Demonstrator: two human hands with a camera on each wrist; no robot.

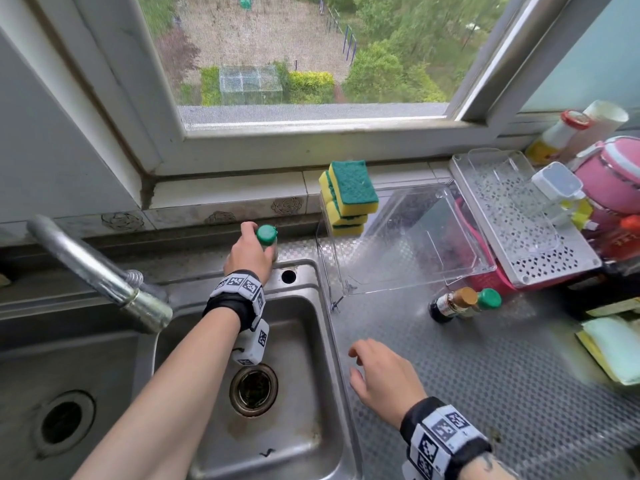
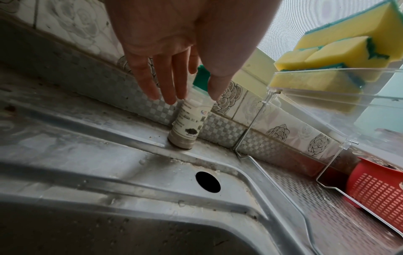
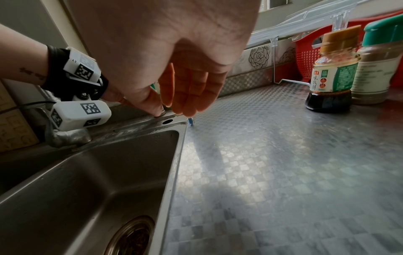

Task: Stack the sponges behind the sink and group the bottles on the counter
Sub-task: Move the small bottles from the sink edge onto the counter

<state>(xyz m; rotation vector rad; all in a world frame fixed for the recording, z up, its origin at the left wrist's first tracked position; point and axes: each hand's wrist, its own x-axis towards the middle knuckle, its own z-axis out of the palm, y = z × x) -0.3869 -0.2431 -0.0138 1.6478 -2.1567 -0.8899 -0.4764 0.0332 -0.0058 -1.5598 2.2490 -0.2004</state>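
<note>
A green-capped white bottle [image 1: 267, 236] [image 2: 187, 124] stands upright on the sink's back ledge. My left hand [image 1: 256, 239] [image 2: 191, 98] reaches over it with straight fingers on one side and the thumb on the other; I cannot tell whether they press it. Three yellow-and-green sponges [image 1: 348, 199] [image 2: 340, 51] are stacked at the back ledge, right of the sink. A dark sauce bottle [image 1: 450, 303] [image 3: 333, 72] and a green-capped spice jar [image 1: 486, 301] [image 3: 379, 69] stand together on the counter. My right hand [image 1: 356, 362] [image 3: 174, 110] hovers above the counter by the sink's edge, fingers relaxed and holding nothing.
A faucet [image 1: 97, 271] juts over the sink [image 1: 311, 427] from the left. A clear plastic rack [image 1: 415, 244] stands right of the sink, with a red basket [image 2: 375, 189] and a white perforated tray [image 1: 554, 261] beyond. The patterned counter [image 1: 467, 375] stretches right.
</note>
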